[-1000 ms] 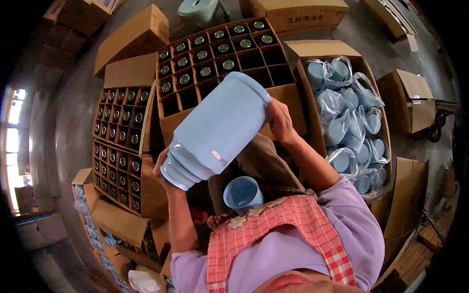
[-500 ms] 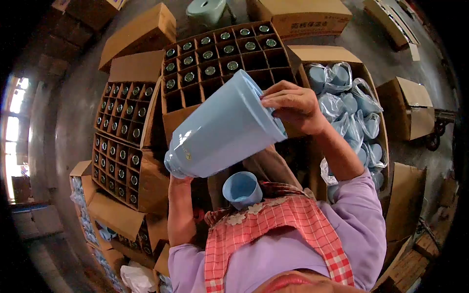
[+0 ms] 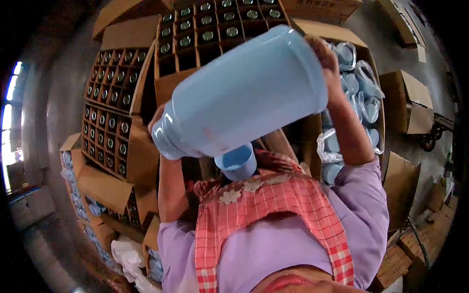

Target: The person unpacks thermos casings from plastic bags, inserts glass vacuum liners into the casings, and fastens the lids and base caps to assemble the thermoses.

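Observation:
A light blue thermos casing (image 3: 244,93) lies tilted across my view, its narrow neck at lower left and its wide base at upper right. My left hand (image 3: 155,119) is closed behind the neck, mostly hidden by it. Around the edge of the base, my right hand (image 3: 323,52) grips the casing, fingertips partly out of sight. Just below the casing, a light blue cup (image 3: 237,163) rests with its mouth up against my red checked apron (image 3: 273,200).
Divided cartons (image 3: 205,46) of glass-topped bottles stand ahead and at left (image 3: 110,112). At right, an open carton holds bagged blue cups (image 3: 359,83). A closed cardboard box (image 3: 408,102) sits beyond it. White plastic (image 3: 129,261) lies at lower left.
The casing has come nearer the camera, its base rising up and to the right with my right hand. My left hand stays at the neck. The view has tilted slightly downward.

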The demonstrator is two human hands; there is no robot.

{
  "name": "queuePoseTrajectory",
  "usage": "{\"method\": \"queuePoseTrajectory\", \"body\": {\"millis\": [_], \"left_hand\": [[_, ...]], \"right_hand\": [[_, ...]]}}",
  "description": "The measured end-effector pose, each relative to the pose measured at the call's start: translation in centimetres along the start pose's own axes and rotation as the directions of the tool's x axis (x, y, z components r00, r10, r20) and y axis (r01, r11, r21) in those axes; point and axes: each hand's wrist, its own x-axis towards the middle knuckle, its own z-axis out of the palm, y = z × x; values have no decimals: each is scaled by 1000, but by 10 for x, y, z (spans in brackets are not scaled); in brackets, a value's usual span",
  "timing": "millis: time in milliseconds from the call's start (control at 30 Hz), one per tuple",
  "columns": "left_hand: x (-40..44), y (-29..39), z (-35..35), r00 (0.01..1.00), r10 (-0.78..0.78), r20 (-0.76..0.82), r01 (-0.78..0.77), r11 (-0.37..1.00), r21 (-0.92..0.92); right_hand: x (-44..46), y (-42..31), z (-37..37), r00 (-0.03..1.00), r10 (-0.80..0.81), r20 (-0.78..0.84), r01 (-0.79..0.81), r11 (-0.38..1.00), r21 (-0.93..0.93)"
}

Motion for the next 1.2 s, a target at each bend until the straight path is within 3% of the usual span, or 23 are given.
{"method": "queuePoseTrajectory", "body": {"millis": [100,200,233,300,333,367,400,467,500,533,567,633,667,733,833,867,967,1000,1033,1067,1100,1167,1200], "left_hand": [[-11,-10,2,997,80,10,-80,997,4],[-18,-43,6,951,259,167,-263,965,-2],[-23,-47,11,952,243,186,-264,959,100],[-32,-45,20,933,196,301,-317,843,434],[-36,-35,26,899,144,413,-383,713,587],[-37,-20,34,806,88,585,-553,464,692],[-35,-8,27,794,-78,602,-530,396,750],[-31,35,6,777,-352,522,-371,414,831],[-26,42,2,780,-166,604,-464,494,735],[-29,36,18,942,-2,336,-250,665,704],[-19,38,45,986,109,128,-163,796,583],[-5,29,36,978,-137,160,80,944,321],[0,24,32,957,-214,196,162,955,250],[-7,22,19,969,-153,193,80,936,342],[-30,15,-12,996,-57,-69,82,895,439],[-37,15,26,910,-136,-391,164,986,37],[-69,-25,-1,877,24,-479,82,977,198],[-76,-36,1,871,24,-491,74,981,179],[-83,-46,5,865,18,-502,72,985,159],[-86,-52,9,861,7,-509,74,988,139],[-83,-54,12,799,-25,-600,159,972,172],[-67,-50,17,659,-81,-747,346,915,206],[-64,-52,23,693,-130,-709,354,918,177]], "right_hand": [[4,-10,-10,996,94,0,-92,979,-180],[20,1,-39,982,3,190,53,956,-289],[24,0,-43,967,-53,250,148,913,-381],[32,3,-51,953,103,283,15,922,-387],[35,1,-54,937,178,301,-49,918,-393],[32,-18,-42,844,198,499,-58,957,-283],[27,-16,-36,831,207,517,-53,954,-296],[16,0,-15,819,146,555,15,962,-274],[12,8,-1,810,81,581,76,967,-242],[15,10,12,815,59,576,87,971,-223],[20,12,26,821,38,569,97,974,-205],[23,7,65,754,-66,653,53,998,39],[23,10,70,767,-104,633,131,991,5],[22,16,73,791,-159,591,248,966,-72],[10,36,53,956,-211,202,278,868,-410],[-4,43,38,965,-167,202,238,881,-409],[-82,72,-8,929,114,352,29,926,-376],[-117,79,-12,868,329,371,-74,826,-558],[-153,84,-7,891,296,344,-76,844,-531],[-176,80,-2,865,249,436,2,866,-499],[-195,73,10,859,291,421,13,810,-586],[-194,60,21,879,355,317,-98,786,-610],[-195,58,20,888,351,296,-118,798,-591]]}}
